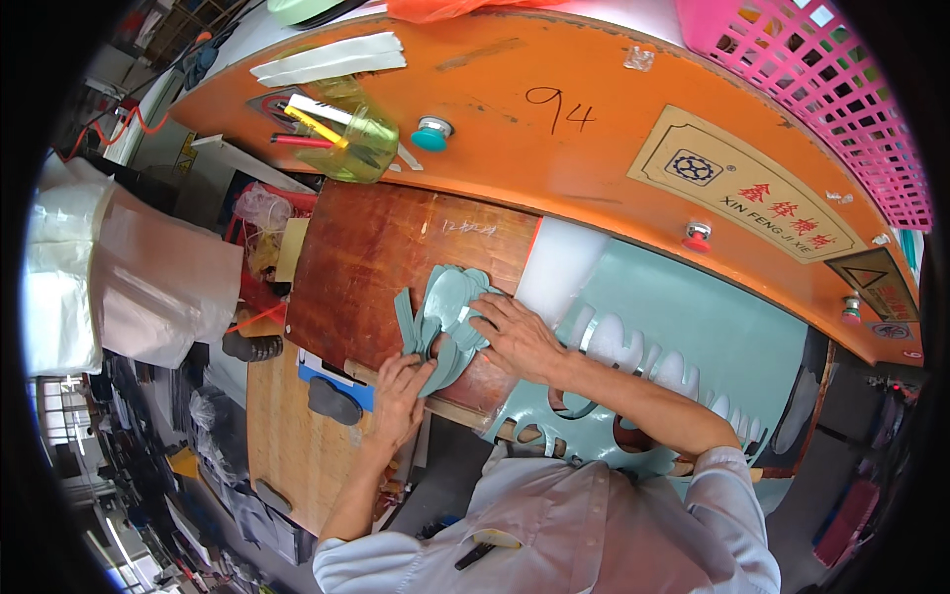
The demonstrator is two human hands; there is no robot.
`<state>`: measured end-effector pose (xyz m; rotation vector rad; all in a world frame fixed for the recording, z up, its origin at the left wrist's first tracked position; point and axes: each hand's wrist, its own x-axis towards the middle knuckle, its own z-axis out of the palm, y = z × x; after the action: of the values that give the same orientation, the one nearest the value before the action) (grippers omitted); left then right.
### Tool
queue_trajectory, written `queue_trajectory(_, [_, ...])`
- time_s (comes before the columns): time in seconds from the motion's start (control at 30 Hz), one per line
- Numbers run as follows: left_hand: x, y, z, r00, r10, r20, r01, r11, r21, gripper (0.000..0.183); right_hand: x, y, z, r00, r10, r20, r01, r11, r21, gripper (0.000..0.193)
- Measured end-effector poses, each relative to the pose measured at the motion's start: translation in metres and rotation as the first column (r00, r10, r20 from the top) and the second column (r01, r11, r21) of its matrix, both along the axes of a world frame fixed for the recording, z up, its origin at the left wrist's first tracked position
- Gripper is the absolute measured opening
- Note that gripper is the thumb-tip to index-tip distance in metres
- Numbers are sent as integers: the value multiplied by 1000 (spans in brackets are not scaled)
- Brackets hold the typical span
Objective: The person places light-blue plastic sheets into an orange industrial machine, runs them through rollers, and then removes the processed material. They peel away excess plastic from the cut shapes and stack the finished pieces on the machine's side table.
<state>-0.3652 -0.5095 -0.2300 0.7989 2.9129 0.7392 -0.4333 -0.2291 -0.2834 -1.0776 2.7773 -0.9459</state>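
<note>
A loose pile of grey-green cut sheet pieces (452,297), some of them rounded, lies on the reddish-brown board (361,262). At the pile's near left, my left hand (400,394) has its fingers closed on the edge of a curved grey-green piece (450,368). My right hand (520,337) rests over the pile's right side, its fingers stretched out and slightly apart on the pieces. A narrow strip (404,319) leans out at the pile's left. My fingers hide part of the lower pieces.
Beneath my right forearm lies a grey-green sheet with cut-out holes (554,421). An orange machine beam (495,109) spans the far side, bearing a green button (431,134), a red button (697,236) and a pen cup (361,144). At left is a wooden table (287,426).
</note>
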Motion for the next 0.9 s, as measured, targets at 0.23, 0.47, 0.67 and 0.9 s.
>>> queue_trajectory(0.23, [-17,21,34,991,-110,-79,106,993,-48,56,23,-29,25,993,94,-70,-108,967,-230,56])
queue_trajectory(0.47, [5,22,34,793,353,496,-577,698,424,55,19,-32,1,990,-60,-128,30,973,-228,45])
queue_trajectory(0.67, [-35,21,6,261,-134,956,-927,241,287,58,25,-24,-5,986,-111,-125,75,962,-261,48])
queue_trajectory(0.9, [-55,34,-3,431,209,878,-842,444,307,29,36,-30,-16,987,-55,-152,24,979,-203,50])
